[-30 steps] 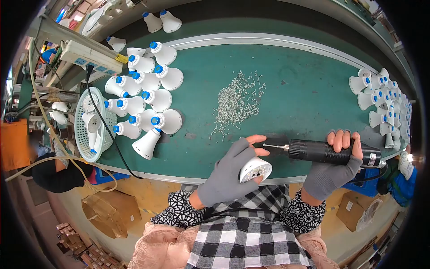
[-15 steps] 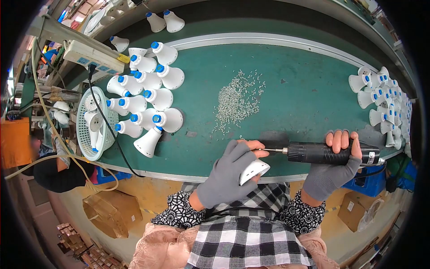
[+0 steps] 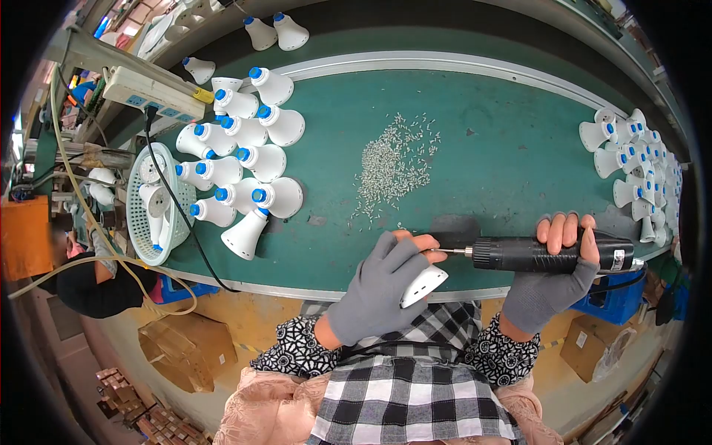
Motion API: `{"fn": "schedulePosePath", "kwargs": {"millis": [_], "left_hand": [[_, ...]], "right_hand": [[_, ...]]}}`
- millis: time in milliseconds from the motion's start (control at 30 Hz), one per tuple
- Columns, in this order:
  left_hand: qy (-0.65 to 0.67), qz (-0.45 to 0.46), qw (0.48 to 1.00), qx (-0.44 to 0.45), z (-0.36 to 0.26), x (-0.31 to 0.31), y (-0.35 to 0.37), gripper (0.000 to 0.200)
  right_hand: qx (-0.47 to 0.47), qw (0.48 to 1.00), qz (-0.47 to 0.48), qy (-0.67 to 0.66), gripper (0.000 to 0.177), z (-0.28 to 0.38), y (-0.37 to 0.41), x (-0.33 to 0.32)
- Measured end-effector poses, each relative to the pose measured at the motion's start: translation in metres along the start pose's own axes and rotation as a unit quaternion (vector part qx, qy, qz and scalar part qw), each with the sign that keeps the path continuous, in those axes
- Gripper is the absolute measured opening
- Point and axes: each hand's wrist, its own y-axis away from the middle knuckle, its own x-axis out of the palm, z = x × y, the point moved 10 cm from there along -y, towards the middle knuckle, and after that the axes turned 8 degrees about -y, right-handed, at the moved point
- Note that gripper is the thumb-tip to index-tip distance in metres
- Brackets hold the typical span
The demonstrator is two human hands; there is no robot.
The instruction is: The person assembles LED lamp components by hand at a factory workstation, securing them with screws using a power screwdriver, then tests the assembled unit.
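One white housing [image 3: 425,287] is pinched by left hand [image 3: 377,291], screwdriver [image 3: 515,254] clasped by right hand [image 3: 545,293]; fingertips [image 3: 426,242] beside bit [image 3: 461,251] could be nicked by slippage.

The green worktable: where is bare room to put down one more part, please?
Widest bare patch: between the loose screws and the right-end lamp housings, beyond the electric screwdriver. A narrower strip separates screws from left-end housings. Crowded: both ends, and the basket.
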Motion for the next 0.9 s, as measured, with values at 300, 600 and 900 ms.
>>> {"fn": "schedulePosePath", "kwargs": {"millis": [300,600,900], "left_hand": [[-0.024,0.01,0.999,0.03,-0.004,0.006,0.0,0.053],[0.264,0.027,0.947,-0.179,0.028,0.02,0.009,0.038],[0.421,0.022,0.835,-0.353,0.05,0.054,0.031,0.039]], "right_hand": [[0.016,0.997,0.072,-0.009,0.018,0.002,-0.001,0.018],[-0.053,0.998,0.043,-0.008,0.02,0.025,0.002,0.007],[-0.071,0.994,0.086,0.018,0.024,0.048,0.04,0.011]]}}
